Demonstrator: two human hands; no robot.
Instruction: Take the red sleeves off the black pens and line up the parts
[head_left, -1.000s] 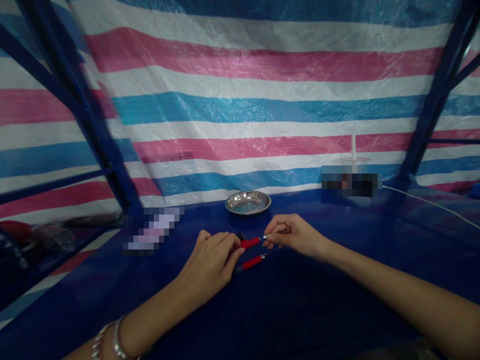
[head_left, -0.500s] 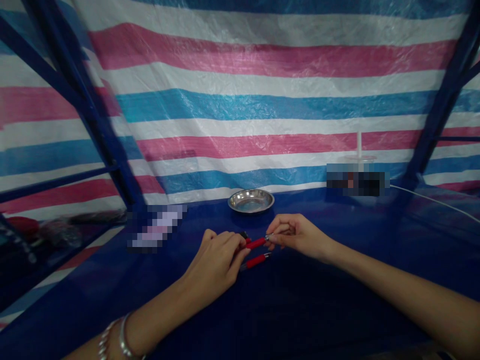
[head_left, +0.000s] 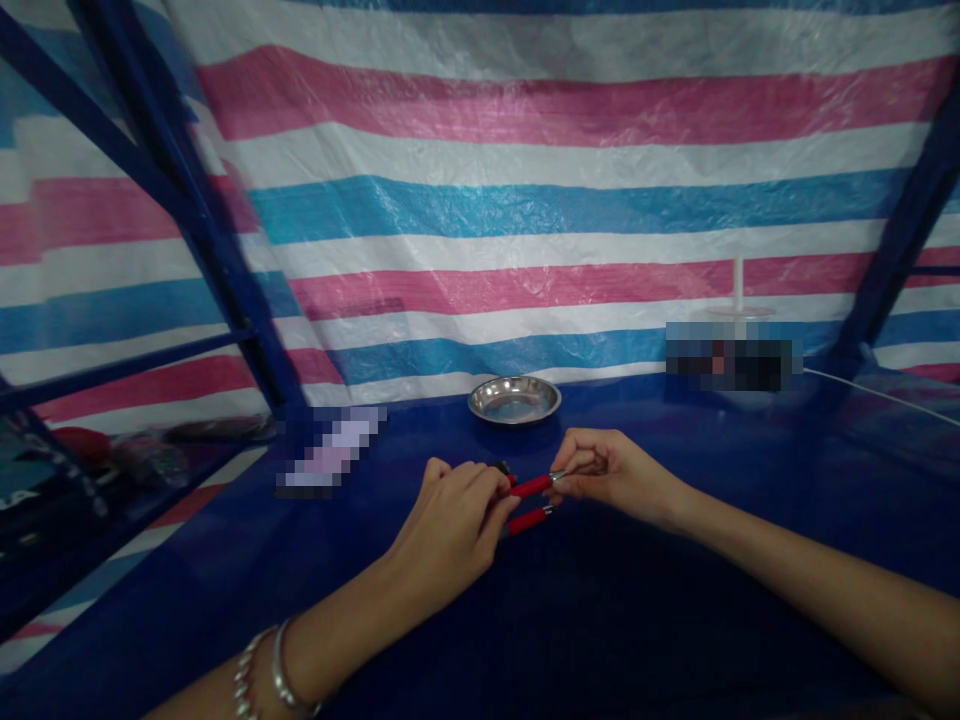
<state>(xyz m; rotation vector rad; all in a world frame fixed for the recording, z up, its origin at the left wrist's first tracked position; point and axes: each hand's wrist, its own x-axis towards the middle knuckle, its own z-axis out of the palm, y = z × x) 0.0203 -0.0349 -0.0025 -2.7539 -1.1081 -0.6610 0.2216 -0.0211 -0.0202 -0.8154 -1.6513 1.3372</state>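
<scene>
My left hand [head_left: 450, 530] and my right hand [head_left: 615, 475] meet low in the middle of the view over a dark blue table top [head_left: 637, 620]. Between them is a red-gripped pen [head_left: 534, 487]. My right fingertips pinch its metal tip, while my left fingers close on its far end, which they partly hide. A small black piece [head_left: 504, 468] shows just past my left fingertips. A second red pen [head_left: 529, 520] lies on the table, its rear part hidden under my left fingers.
A shallow steel dish [head_left: 514, 400] stands beyond my hands. Farther right, a white stick rises from a lidded cup [head_left: 739, 290] behind a pixelated patch [head_left: 731, 360]. Another pixelated object [head_left: 330, 450] lies left. A white cable [head_left: 862, 387] runs right. Striped tarpaulin and blue framing surround the table.
My right fingers have closed around the pen's metal tip, and my hands have drawn closer together. The whole scene has slid to the right in the view as my head turned.
</scene>
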